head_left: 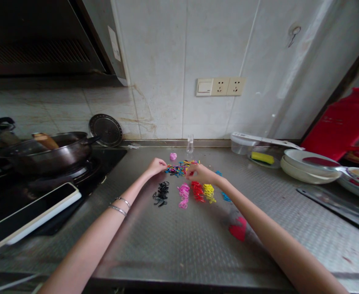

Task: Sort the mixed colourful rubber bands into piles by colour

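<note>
A mixed heap of coloured rubber bands (176,170) lies on the steel counter, with both hands at it. My left hand (156,167) is at its left edge, fingertips pinched together; anything between them is too small to make out. Over the heap's right side, my right hand (201,174) bends down with fingers closed, and what they hold is hidden. Nearer to me lie sorted piles in a row: black bands (161,193), pink bands (183,196), red bands (197,192), yellow bands (209,193) and blue bands (226,197), the last partly covered by my right arm.
Behind the heap stand a pink ball-like thing (173,156) and a small clear bottle (190,144). A pan (53,153) sits on the stove at left, near a phone-like device (32,216). Bowls (304,171), a cleaver-like blade (335,206) and a yellow sponge (262,158) are at right.
</note>
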A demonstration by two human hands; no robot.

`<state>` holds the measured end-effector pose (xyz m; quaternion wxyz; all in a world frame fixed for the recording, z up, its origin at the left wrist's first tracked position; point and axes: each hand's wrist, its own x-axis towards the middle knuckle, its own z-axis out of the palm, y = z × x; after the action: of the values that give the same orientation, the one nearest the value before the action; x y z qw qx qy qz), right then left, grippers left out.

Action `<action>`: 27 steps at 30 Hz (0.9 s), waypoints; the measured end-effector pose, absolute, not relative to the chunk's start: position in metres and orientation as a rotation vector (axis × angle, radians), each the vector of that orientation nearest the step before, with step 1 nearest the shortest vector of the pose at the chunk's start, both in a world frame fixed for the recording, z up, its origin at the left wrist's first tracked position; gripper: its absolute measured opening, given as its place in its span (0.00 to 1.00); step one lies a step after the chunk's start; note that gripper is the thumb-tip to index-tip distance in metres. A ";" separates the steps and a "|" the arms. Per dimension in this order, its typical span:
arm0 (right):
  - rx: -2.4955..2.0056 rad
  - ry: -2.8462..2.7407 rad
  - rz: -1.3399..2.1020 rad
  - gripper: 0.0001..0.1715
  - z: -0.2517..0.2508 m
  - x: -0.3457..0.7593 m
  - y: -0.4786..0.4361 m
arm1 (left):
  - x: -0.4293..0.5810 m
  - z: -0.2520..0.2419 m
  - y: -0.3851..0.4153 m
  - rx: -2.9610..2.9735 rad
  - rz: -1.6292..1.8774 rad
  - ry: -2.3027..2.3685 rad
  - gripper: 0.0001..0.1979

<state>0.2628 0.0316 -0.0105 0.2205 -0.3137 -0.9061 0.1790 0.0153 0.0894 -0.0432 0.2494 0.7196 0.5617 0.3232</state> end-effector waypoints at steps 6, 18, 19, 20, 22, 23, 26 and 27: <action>-0.786 -2.594 0.648 0.10 -0.014 0.255 0.025 | 0.037 -0.029 0.076 2.213 0.706 1.297 0.11; -1.043 -2.315 0.498 0.13 -0.004 0.285 0.040 | 0.057 -0.013 0.047 2.561 0.343 1.398 0.10; -1.061 -2.292 0.485 0.13 -0.005 0.290 0.043 | 0.058 -0.013 0.046 2.575 0.337 1.416 0.10; -1.085 -2.273 0.472 0.13 -0.006 0.295 0.045 | 0.058 -0.014 0.046 2.591 0.332 1.434 0.10; -1.141 -2.233 0.443 0.15 -0.008 0.305 0.050 | 0.060 -0.016 0.045 2.629 0.327 1.466 0.10; -1.165 -2.210 0.429 0.15 -0.009 0.310 0.052 | 0.060 -0.017 0.045 2.649 0.328 1.480 0.10; -1.210 -2.110 0.395 0.15 -0.010 0.324 0.058 | 0.062 -0.019 0.043 2.685 0.353 1.510 0.09; -1.223 -2.066 0.385 0.15 -0.011 0.329 0.061 | 0.064 -0.019 0.043 2.680 0.379 1.508 0.09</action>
<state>0.3288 0.0607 -0.0106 0.3479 -0.4715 -0.7966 0.1483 0.0638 0.0429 -0.0192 0.0215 0.8648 0.4866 0.1222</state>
